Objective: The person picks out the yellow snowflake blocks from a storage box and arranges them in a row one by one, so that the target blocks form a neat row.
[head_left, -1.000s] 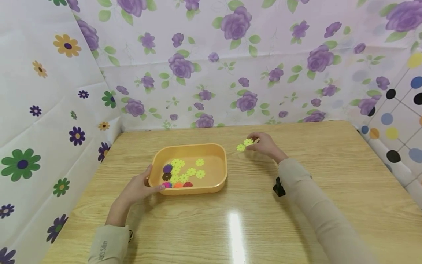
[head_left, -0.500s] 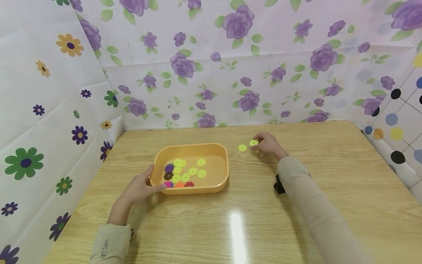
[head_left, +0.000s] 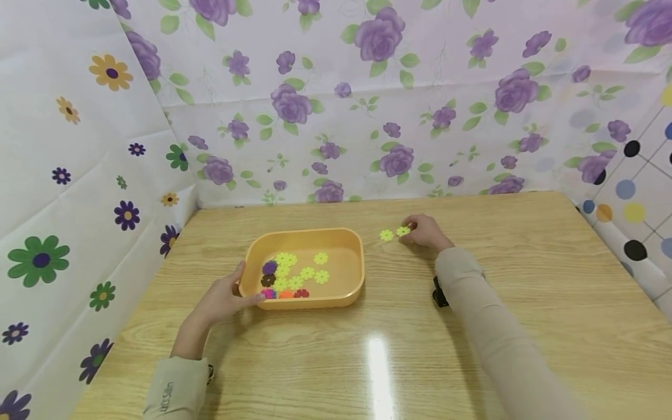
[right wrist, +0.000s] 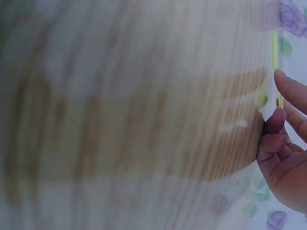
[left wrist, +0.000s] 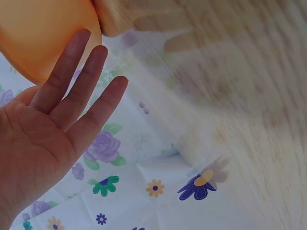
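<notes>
The right hand [head_left: 426, 231] is low over the far side of the wooden counter [head_left: 325, 361], its grip clamped on a yellow flower [head_left: 403, 231], pinched between thumb and fingers; whether that flower touches the counter I cannot tell; a second yellow flower [head_left: 387, 235] lies flat just to its left, between it and the orange tub [head_left: 320, 303]; the left hand [head_left: 216, 298] rests on the tub's left near corner, thumb over the near rim, its other fingers straight and spread apart in the left wrist view; inside the tub, loose yellow flowers [head_left: 296, 282] bunch toward the left, with a few spaced out to the right; a purple flower [head_left: 269, 268] and a brown flower [head_left: 268, 280] lie at the left, the brown one nearer; a pink flower [head_left: 268, 294], an orange flower [head_left: 286, 295] and a red flower [head_left: 301, 293] line the near wall, partly hidden by it; a sheet with purple roses [head_left: 336, 87] hangs beyond the far edge.
</notes>
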### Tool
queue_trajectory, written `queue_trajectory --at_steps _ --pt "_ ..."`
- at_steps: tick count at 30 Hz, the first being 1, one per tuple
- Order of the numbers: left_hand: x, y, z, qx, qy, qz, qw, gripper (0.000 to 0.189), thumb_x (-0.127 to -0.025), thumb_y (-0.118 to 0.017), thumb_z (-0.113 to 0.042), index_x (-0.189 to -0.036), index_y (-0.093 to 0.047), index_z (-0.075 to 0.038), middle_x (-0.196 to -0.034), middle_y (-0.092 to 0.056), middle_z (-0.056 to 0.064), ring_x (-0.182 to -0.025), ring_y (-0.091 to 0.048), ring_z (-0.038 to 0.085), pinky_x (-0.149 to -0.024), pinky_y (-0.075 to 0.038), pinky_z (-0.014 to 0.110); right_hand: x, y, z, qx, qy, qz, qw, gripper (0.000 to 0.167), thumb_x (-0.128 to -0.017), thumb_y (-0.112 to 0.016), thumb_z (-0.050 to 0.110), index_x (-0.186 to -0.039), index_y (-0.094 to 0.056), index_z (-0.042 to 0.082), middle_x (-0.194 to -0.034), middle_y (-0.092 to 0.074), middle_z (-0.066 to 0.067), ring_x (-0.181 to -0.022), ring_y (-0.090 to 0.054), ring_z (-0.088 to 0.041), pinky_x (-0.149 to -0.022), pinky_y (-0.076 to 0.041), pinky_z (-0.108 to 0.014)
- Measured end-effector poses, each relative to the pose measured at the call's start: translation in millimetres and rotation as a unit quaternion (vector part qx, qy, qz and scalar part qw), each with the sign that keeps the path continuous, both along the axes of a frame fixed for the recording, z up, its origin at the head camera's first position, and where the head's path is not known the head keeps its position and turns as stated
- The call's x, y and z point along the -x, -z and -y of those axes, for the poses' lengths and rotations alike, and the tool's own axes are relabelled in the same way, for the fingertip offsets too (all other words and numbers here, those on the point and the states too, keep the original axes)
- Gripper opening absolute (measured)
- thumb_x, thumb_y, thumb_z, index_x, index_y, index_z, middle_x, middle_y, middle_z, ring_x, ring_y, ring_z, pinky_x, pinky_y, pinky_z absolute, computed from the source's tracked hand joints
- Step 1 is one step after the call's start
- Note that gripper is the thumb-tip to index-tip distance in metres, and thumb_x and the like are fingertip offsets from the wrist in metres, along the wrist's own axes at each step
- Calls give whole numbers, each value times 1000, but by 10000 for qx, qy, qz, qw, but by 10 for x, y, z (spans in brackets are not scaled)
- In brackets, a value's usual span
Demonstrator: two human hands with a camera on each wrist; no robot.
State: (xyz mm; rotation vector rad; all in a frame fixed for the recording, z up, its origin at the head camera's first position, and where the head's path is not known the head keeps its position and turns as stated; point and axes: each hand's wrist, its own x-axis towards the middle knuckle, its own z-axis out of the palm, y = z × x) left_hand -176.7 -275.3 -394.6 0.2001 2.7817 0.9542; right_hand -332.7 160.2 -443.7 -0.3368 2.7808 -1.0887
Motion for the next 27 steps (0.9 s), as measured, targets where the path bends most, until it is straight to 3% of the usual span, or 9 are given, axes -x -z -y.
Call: queue_trajectory --at_steps 4,12,16,20,27 --pt "0 -7 1 -12 -27 60 10000 96 -81 -67 -38 -142 -9 7 -136 -31 32 -108 -51 38 -87 -42 47 -1 14 7 -111 -5 -20 9999 38 -77 -71 13 -109 -60 -3 -99 -55 -19 -89 -47 -28 -75 -39 -39" --pt "3 20 28 -64 -21 63 10000 97 -80 -68 -40 -143 -9 5 -134 -37 31 -106 -54 35 -86 -43 45 70 64 -4 216 -217 -4 9995 46 -73 -77 22 -110 -60 0 -90 -53 -14 -80 -47 -26 -69 -40 -38" --pt "7 13 24 -90 46 9 9999 97 -80 -68 -40 -142 -10 7 -132 -38 32 -104 -55 35 -84 -44 45 -13 -56 74 368 -33 244 9990 44 -78 -72 16 -116 -58 1 -101 -51 -17 -90 -46 -29 -75 -40 -41" --pt "-1 7 18 -73 53 7 10000 97 -80 -68 -40 -142 -10 8 -130 -41 32 -101 -56 33 -83 -45 44 -104 -175 159 606 -35 127 9981 43 -81 -69 13 -120 -56 0 -110 -49 -21 -90 -46 -28 -71 -41 -37" --pt "-3 17 15 -99 19 -21 9999 98 -80 -67 -42 -142 -10 6 -129 -42 31 -103 -55 33 -85 -43 46 -193 -386 218 1000 -76 -22 9950 40 -83 -66 11 -120 -55 0 -109 -49 -23 -86 -48 -29 -69 -42 -38"
